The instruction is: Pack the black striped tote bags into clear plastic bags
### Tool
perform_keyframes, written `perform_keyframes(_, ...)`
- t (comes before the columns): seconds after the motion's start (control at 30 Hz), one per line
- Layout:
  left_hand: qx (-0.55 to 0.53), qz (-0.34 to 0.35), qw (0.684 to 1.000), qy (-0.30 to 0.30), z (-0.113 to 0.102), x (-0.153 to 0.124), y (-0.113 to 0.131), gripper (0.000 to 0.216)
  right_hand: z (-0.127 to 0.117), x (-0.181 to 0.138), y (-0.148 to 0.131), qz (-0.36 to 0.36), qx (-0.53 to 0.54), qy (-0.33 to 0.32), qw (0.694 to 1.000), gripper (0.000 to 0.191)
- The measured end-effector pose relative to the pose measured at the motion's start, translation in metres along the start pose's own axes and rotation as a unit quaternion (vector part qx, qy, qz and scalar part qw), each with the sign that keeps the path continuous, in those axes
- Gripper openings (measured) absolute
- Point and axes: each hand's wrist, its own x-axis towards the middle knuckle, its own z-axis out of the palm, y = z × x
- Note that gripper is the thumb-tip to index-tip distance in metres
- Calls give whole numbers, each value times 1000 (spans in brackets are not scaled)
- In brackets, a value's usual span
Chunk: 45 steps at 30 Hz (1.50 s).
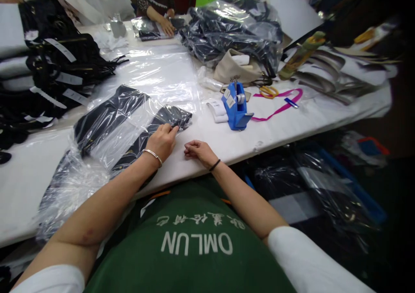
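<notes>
at the near edge of the white bench (227, 145), it's the left hand (162, 142) doing the touching, fingers well bent, tips down on the bagged dark garment (129, 128) — right by the lower edge of the clear plastic, near its right end. pinching or just pressing? i cannot tell from this angle. over to the right hand (201, 153), just beside it and apart from the bag, fingers curled inward, thumb close to the forefinger; whether anything small sits between those tips, i cannot tell either. the garment lies flat in front of the person, left of centre, with loose crumpled plastic (78, 189) at its near-left end. beyond it, clear plastic sheets (152, 70) spread across the bench, and a heap of black garments (61, 68) off to the left. on the other side, a blue tape dispenser (231, 104) stands near the right hand — yellow-handled scissors (268, 92) and a pink strap (277, 111) just past it.
</notes>
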Motion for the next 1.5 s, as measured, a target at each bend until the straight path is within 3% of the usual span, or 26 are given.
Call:
perform_keyframes(0.13,3,-8,999,40,-22,-4,-3,39,8,4,-9,-49,73,-54,995,25)
perform_keyframes(0.3,11,-2,999,32,-16,-12,5,39,4,-15,-30,-37,117,-110,986,43)
perform_keyframes(0.37,8,-1,1000,28,-11,-13,7,38,5,-22,-32,-33,110,-99,988,49)
perform_keyframes(0.57,4,3,1000,22,-5,-14,8,39,12,-22,-20,-92,56,7,994,42)
perform_keyframes(0.7,2,9,1000,30,-2,-15,10,39,17,-17,-17,-64,59,-8,996,51)
perform_keyframes(0.93,-60,-9,995,80,1,-19,7,38,34,15,-2,-116,88,-15,989,48)
perform_keyframes(1.03,-74,-10,994,83,1,-20,6,38,19,15,5,-87,75,-1,993,46)
perform_keyframes(1.13,-86,-11,993,79,6,-22,10,38,-22,5,-2,-106,35,67,991,42)
perform_keyframes(1.2,-92,-11,992,81,11,-23,12,38,-63,-3,-20,-178,-5,177,968,40)
perform_keyframes(1.23,-90,-12,992,84,13,-23,13,38,-86,-6,-32,-227,-35,248,941,40)
perform_keyframes(1.33,-71,-17,993,95,18,-23,14,39,-151,-7,-75,-348,-191,428,811,38)
perform_keyframes(1.4,-60,-26,993,96,21,-22,13,40,-181,-2,-100,-343,-319,462,753,34)
perform_keyframes(1.5,-49,-18,997,63,27,-24,18,41,-188,5,-118,-307,-437,435,725,30)
